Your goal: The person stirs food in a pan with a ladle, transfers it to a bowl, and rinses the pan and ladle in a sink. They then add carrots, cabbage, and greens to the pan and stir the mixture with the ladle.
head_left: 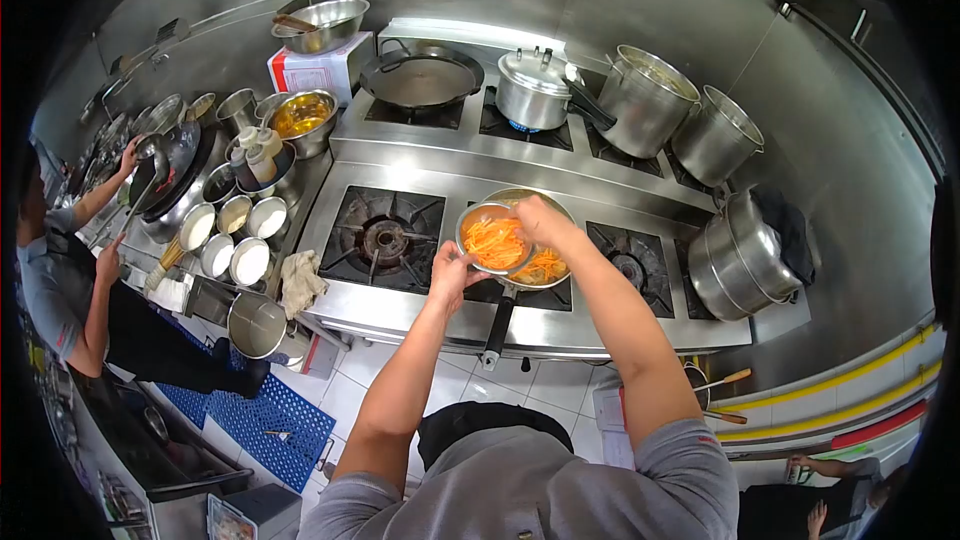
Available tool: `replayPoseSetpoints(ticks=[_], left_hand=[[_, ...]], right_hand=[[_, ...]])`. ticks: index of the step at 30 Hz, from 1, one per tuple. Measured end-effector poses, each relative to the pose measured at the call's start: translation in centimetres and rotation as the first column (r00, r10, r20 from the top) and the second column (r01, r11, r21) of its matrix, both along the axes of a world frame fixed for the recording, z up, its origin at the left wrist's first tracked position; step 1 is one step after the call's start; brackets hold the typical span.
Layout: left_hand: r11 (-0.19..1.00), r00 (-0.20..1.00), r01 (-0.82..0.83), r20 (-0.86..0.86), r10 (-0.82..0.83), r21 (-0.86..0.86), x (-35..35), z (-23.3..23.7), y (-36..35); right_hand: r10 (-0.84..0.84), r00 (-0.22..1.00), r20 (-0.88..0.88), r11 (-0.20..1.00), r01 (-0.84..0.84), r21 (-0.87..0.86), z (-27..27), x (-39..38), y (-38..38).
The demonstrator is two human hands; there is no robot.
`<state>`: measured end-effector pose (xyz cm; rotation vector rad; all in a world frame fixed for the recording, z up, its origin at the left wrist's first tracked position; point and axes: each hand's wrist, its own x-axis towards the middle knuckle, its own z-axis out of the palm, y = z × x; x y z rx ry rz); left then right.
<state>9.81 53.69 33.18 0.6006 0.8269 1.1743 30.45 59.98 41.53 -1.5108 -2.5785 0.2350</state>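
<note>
My left hand (pixel 455 272) grips the rim of a metal bowl (pixel 465 230) that holds thin orange strips (pixel 492 240), which look like carrot. The bowl is tilted over a frying pan (pixel 567 208) on the stove, and more orange strips (pixel 545 267) lie in that pan. The pan's black handle (pixel 500 325) points toward me, with neither hand on it. My right hand (pixel 541 223) is above the pan at the bowl's right edge, fingers curled down. Its fingertips are hidden, so what they pinch cannot be made out.
Left of the pan is a bare burner (pixel 385 237); another burner (pixel 630 268) is at right. Behind stand a wok (pixel 422 78), a pressure cooker (pixel 533 90) over a blue flame and tall pots (pixel 650 100). A co-worker (pixel 60 270) handles a ladle at far left.
</note>
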Motion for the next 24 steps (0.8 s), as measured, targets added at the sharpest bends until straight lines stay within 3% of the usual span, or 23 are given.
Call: replayPoseSetpoints(ticks=[2, 5, 6, 9, 10, 13, 14, 17, 19, 21, 22, 23, 24], left_hand=[[0.998, 0.998, -0.055, 0.008, 0.055, 0.008, -0.5, -0.3, 0.1], [0.993, 0.993, -0.12, 0.007, 0.12, -0.005, -1.6, -0.3, -0.1], [0.991, 0.991, -0.135, -0.005, 0.135, -0.019, -2.2, -0.5, -0.1], [0.987, 0.987, -0.158, -0.009, 0.158, -0.023, -3.9, -2.2, 0.3], [0.988, 0.989, -0.15, -0.02, 0.15, -0.026, -4.3, -2.2, 0.3], [0.99, 0.989, -0.142, -0.037, 0.142, -0.003, -4.8, -1.5, 0.2], [0.99, 0.989, -0.143, -0.045, 0.143, 0.009, -4.9, -1.0, 0.1], [0.99, 0.985, -0.125, -0.113, 0.133, 0.071, -4.7, -0.9, 0.4], [0.988, 0.972, -0.113, -0.194, 0.133, 0.109, -3.8, 0.8, 0.3], [0.995, 0.964, -0.049, -0.254, 0.071, 0.091, -3.2, 0.6, 0.9], [0.991, 0.951, -0.029, -0.302, 0.066, 0.128, -1.7, 2.9, -0.3], [0.994, 0.952, 0.042, -0.305, -0.009, 0.103, -0.6, 3.1, -0.4], [0.986, 0.963, 0.103, -0.262, -0.065, 0.134, 1.4, 5.7, -2.3]], right_hand=[[-0.004, 0.998, -0.064, 0.998, 0.0, -0.066, 1.5, 0.5, 0.6], [-0.165, 0.963, -0.214, 0.985, 0.17, 0.004, 1.2, 2.8, 0.6], [-0.26, 0.929, -0.263, 0.965, 0.255, -0.054, 1.2, 3.4, 0.1], [-0.46, 0.829, -0.316, 0.888, 0.427, -0.172, -5.0, 6.8, 1.8], [-0.463, 0.868, -0.178, 0.883, 0.433, -0.184, -5.2, 6.8, 1.5], [-0.598, 0.762, -0.247, 0.798, 0.595, -0.095, -9.3, 6.4, 1.3], [-0.511, 0.817, -0.266, 0.848, 0.53, -0.002, -9.8, 6.1, 0.3], [-0.623, 0.718, -0.31, 0.779, 0.605, -0.165, -8.2, 5.7, -0.3], [-0.482, 0.663, -0.573, 0.79, 0.612, 0.044, -9.0, 6.0, -0.8], [-0.444, 0.496, -0.746, 0.747, 0.665, -0.002, -5.6, 4.5, -3.9], [-0.34, 0.413, -0.845, 0.753, 0.657, 0.018, -4.5, 4.5, -5.4], [-0.404, 0.402, -0.822, 0.735, 0.677, -0.03, -2.3, 4.7, -7.7], [-0.244, 0.45, -0.859, 0.731, 0.668, 0.142, -1.8, 5.9, -10.2]])
